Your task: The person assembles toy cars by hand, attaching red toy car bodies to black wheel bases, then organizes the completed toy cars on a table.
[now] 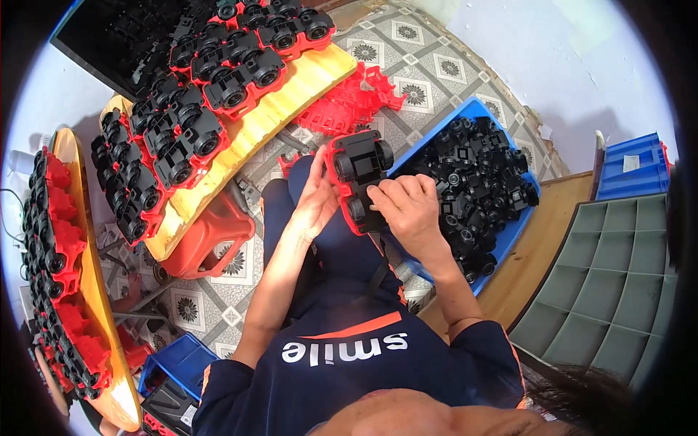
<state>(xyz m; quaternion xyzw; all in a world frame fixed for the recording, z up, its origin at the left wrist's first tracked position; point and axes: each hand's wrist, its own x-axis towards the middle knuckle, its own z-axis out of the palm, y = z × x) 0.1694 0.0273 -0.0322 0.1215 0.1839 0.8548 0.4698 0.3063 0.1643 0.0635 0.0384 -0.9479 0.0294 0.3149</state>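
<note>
My left hand grips the left side of a red plastic frame, holding it up over my lap. Black parts with round, wheel-like ends are seated in the frame, one at its upper end and one lower down. My right hand is closed with its fingertips on the lower black part; the fingers hide some of it. To the right, a blue bin is heaped with similar loose black parts.
Rows of filled red frames stand on a yellow wooden table, more on a second board. Bare red frames lie on the tiled floor. A red stool, a grey compartment tray and a blue crate are nearby.
</note>
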